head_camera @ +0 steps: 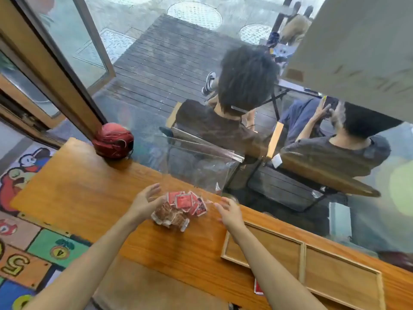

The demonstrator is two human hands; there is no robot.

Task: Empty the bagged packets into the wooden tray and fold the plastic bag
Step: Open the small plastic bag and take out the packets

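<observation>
Now: both hands spread wide, holding nothing. My left hand (146,201) hovers just left of the packets (181,209), fingers fanned, thumb side near or touching the pile; I cannot tell which. My right hand (230,212) hovers just right of the pile, apart from it.

The packets lie in a loose heap on the wooden counter (89,193), red ones on the far side, brownish ones nearer me. The clear plastic bag (201,162) stands up just beyond them against the window, its mouth at the top. Whether the heap sits inside the bag's lower end or free of it, I cannot make out; the film is too clear.

The wooden tray (301,262) lies to the right and nearer me, two compartments. Only a bit of red shows at its near edge, half hidden by my right forearm.

Judgement: emptying step barely begun. Next move calls for closing both hands on the bag, then tipping the packets rightward into the tray. Folding comes after.
</observation>
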